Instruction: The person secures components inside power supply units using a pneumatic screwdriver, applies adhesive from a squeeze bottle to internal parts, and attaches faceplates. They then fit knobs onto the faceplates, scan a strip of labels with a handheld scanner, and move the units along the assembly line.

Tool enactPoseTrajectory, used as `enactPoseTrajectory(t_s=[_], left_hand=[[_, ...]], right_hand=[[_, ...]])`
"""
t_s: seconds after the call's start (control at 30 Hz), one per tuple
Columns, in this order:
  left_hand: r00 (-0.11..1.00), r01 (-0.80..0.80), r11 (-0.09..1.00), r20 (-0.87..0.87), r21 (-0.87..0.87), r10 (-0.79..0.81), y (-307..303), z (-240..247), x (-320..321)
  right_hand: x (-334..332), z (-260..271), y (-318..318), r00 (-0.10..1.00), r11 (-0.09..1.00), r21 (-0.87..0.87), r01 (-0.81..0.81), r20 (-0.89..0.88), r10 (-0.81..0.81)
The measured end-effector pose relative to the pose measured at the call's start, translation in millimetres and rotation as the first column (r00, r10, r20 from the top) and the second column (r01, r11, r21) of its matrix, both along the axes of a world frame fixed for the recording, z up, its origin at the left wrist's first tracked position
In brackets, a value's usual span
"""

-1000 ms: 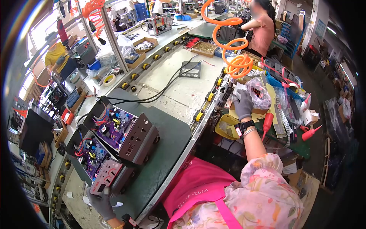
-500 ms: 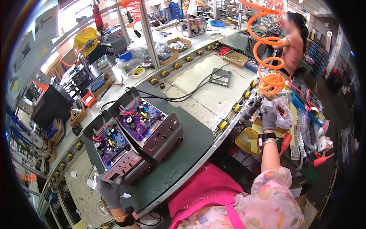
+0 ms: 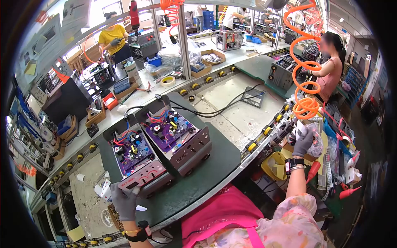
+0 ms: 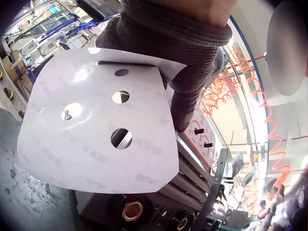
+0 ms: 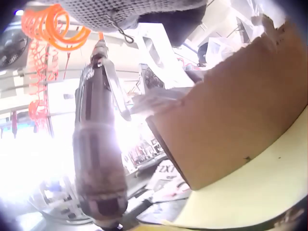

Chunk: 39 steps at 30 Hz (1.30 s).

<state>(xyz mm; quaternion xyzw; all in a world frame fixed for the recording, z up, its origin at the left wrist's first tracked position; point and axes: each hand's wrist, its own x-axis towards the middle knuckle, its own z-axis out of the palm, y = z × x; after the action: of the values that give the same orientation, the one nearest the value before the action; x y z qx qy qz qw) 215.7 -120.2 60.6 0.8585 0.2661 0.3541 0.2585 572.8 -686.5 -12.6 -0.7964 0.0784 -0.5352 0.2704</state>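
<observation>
My gloved left hand (image 3: 124,202) is at the lower left corner of a red-and-white front panel (image 3: 147,178) on an uncovered machine (image 3: 136,155). It pinches a white sheet with round holes (image 4: 96,130), which hides part of the fingers in the left wrist view. A second uncovered machine (image 3: 175,128) with a purple circuit board stands beside the first. My gloved right hand (image 3: 304,142) holds a white slotted piece (image 5: 161,53) above a cardboard box (image 5: 231,106) with a plastic bag in it. An air screwdriver (image 5: 98,139) hangs beside this hand.
The machines stand on a green board (image 3: 206,165) over the roller line. A yellow bin (image 3: 275,165) and red squeeze bottles (image 3: 313,169) are below the right hand. An orange coiled hose (image 3: 306,107) hangs above it. Another person (image 3: 331,72) works at the far right.
The head view has swung left, so the machines appear farther right. My left hand stays at the panel corner, with more of the white sheet showing. My right hand stays near the box.
</observation>
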Motion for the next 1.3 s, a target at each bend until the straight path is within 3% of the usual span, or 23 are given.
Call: enactPoseTrajectory(t_s=[0.13, 0.2, 0.27, 0.37, 0.4, 0.43, 0.5, 0.53, 0.6, 0.67, 0.73, 0.8, 0.87, 1.0, 1.23, 1.3], left_hand=[[0.999, -0.022, 0.999, -0.029, 0.024, 0.022, -5.4, 5.5, 0.7], [0.999, -0.026, 0.999, -0.026, 0.047, 0.027, -5.7, 3.4, -0.6], [0.998, -0.042, 0.998, -0.035, 0.043, 0.044, -9.0, 2.7, -3.2], [0.983, -0.182, 0.974, 0.011, 0.138, 0.182, -32.4, 10.4, -4.3], [0.969, -0.248, 0.951, 0.04, 0.183, 0.245, -46.1, 16.3, -5.3], [0.974, -0.228, 0.961, 0.047, 0.156, 0.223, -59.1, 27.9, -9.5], [0.993, 0.068, 0.991, 0.104, -0.113, -0.057, -83.8, 30.5, -8.0], [0.97, 0.218, 0.946, 0.159, -0.239, -0.184, -96.9, 30.1, -7.8], [0.821, 0.55, 0.628, 0.221, -0.55, -0.526, -119.6, 29.9, 7.1], [0.72, 0.655, 0.383, 0.385, -0.651, -0.577, -141.2, 11.4, 27.9], [0.696, 0.634, 0.233, 0.413, -0.737, -0.587, -147.2, 11.0, 36.4], [0.728, 0.549, 0.135, 0.392, -0.825, -0.562, -144.7, 8.5, 40.4], [0.807, 0.401, 0.084, 0.309, -0.912, -0.503, -140.0, -1.0, 38.1], [0.888, 0.33, -0.029, 0.321, -0.943, -0.33, -140.7, -13.7, 43.9], [0.849, 0.432, 0.118, 0.359, -0.894, -0.388, -144.7, -5.7, 46.1], [0.844, 0.488, 0.18, 0.41, -0.854, -0.345, -151.6, -19.2, 47.6]], right_hand=[[-15.8, 18.5, -18.1, 0.977, 0.957, 0.267, 0.114, 0.147, -0.157], [-42.3, 43.9, -6.3, 0.976, 0.914, 0.368, 0.169, 0.067, -0.208], [-52.7, 48.2, -8.2, 0.964, 0.939, 0.341, -0.047, 0.262, -0.048], [-79.6, 52.5, 11.8, 0.923, 0.845, 0.401, -0.355, 0.297, 0.246], [-103.3, 73.5, 41.8, 0.924, 0.84, 0.385, -0.382, 0.188, 0.334], [-109.1, 72.4, 61.3, 0.886, 0.845, 0.269, -0.463, 0.15, 0.438], [-127.4, 83.8, 108.3, 0.81, 0.81, 0.011, -0.587, -0.01, 0.587], [-140.5, 96.7, 137.0, 0.774, 0.763, -0.127, -0.633, -0.126, 0.621], [-152.7, 97.7, 180.0, 0.71, 0.616, -0.381, -0.69, -0.187, 0.679], [-163.1, 95.2, 219.4, 0.469, 0.349, -0.367, -0.862, -0.321, 0.823], [-174.8, 100.7, 254.9, 0.275, 0.108, -0.403, -0.909, -0.384, 0.882], [-192.3, 95.3, 277.4, 0.171, 0.012, -0.404, -0.915, -0.358, 0.918], [-205.6, 89.8, 286.7, 0.188, -0.003, -0.429, -0.903, -0.403, 0.896], [-211.3, 77.8, 288.2, 0.108, -0.029, -0.25, -0.968, -0.518, 0.849], [-209.3, 55.4, 283.7, -0.123, -0.09, 0.105, -0.99, -0.373, 0.92], [-212.5, 60.6, 283.9, -0.099, -0.07, 0.092, -0.993, -0.368, 0.924]])
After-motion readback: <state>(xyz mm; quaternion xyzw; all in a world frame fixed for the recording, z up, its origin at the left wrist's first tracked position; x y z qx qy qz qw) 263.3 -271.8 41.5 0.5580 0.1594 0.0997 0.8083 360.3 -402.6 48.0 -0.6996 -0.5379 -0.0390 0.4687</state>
